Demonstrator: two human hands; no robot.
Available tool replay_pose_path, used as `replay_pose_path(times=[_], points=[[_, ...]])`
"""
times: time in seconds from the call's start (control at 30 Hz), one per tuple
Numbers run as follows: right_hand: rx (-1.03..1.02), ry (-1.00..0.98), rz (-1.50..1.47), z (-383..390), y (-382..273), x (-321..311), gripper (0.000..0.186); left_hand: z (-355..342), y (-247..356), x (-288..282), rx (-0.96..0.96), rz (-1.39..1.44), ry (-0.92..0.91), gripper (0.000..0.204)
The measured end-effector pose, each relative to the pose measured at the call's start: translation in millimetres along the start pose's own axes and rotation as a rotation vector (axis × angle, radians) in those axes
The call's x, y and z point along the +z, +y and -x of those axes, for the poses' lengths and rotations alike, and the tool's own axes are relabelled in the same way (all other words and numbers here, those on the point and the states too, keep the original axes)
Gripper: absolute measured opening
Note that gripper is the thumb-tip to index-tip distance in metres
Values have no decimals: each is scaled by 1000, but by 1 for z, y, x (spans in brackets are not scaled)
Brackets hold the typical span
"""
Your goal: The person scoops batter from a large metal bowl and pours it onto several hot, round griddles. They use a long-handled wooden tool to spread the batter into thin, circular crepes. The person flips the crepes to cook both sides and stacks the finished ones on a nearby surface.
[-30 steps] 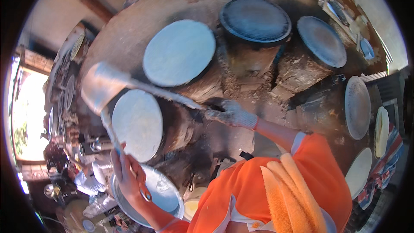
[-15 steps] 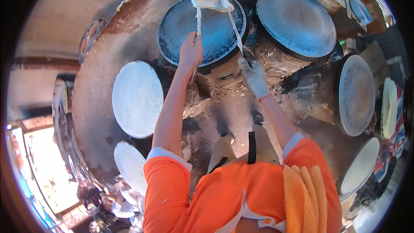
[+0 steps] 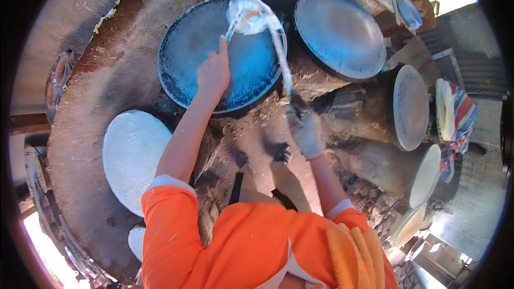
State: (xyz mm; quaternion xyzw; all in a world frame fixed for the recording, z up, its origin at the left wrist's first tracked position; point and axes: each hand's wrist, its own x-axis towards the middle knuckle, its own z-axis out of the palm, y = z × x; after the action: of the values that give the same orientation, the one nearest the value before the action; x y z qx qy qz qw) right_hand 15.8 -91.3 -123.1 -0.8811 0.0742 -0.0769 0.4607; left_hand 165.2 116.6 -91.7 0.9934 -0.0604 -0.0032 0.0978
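My bare left hand (image 3: 213, 72) is closed round a thin handle (image 3: 230, 34), index finger stretched along it. The handle runs up into a rounded white lump (image 3: 249, 17), wet like batter, above a dark round griddle (image 3: 211, 69). My right hand (image 3: 306, 132), in a greyish glove, grips a long white-coated stick (image 3: 281, 56) by its dark lower end. The stick's far end meets the same lump from the right. The coating hides what heads these tools have, and I cannot tell whether the lump touches the griddle.
Another griddle (image 3: 340, 35) stands to the right, with a third (image 3: 411, 107) beyond it. A white sheet (image 3: 136, 158) covers a round plate at left; a pale-covered round (image 3: 425, 175) is at lower right. Pale flat rounds (image 3: 444, 109) rest on striped cloth.
The view has shifted, so the griddles appear further left. The white lump has tipped and the left hand's handle now leans. The right hand is lower in the picture, still holding its stick.
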Motion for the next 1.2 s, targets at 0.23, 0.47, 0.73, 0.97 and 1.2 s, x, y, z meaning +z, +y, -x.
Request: replay_pose_path(times=[0.23, 0.47, 0.73, 0.97, 1.2], points=[[107, -52, 269, -27, -17, 19, 39, -14, -56, -13, -73, -42, 40, 50], [-110, -297, 499, -89, -56, 42, 44, 32, -84, -52, -356, -60, 6, 49], [-300, -713, 884, -130, -82, 82, 53, 130, -39, -62, -686, 382, 201, 52], [-313, -454, 376, -136, 14, 14, 45, 38, 7, -15, -408, 206, 133, 50], [-306, -739, 801, -158, -64, 40, 51, 93, -24, -9, -592, 79, 127, 48]])
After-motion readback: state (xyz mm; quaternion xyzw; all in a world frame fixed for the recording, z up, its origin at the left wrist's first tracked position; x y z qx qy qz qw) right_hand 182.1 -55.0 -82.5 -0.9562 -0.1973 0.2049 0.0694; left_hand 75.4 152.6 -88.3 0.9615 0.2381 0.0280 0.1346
